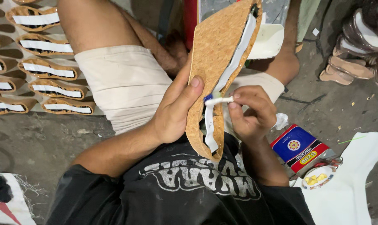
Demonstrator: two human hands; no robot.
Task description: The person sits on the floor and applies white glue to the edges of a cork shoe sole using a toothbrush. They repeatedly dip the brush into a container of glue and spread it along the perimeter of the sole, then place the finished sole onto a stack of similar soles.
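**Cork sole held edge-up, brush handle pressed to its white strip**

Left hand (174, 114) closed around a cork sole (216, 58), thumb lying across the flat cork face, fingers hidden behind it. Sole stands tilted, its narrow end down by the left palm, the far end rising up and away from both hands. White strip (235, 62) runs along the sole's edge, on the side facing the right hand. Right hand (251, 112) just beside the sole, fingers pinched shut on a small white brush (218, 101), blue tip touching the strip between the two hands. Rows of finished soles (43, 71) on the floor, well off past the left forearm. Red-blue box (301, 148) and small open tin (318, 177) near the right forearm. Stacked soles (355, 50) beyond the right hand.
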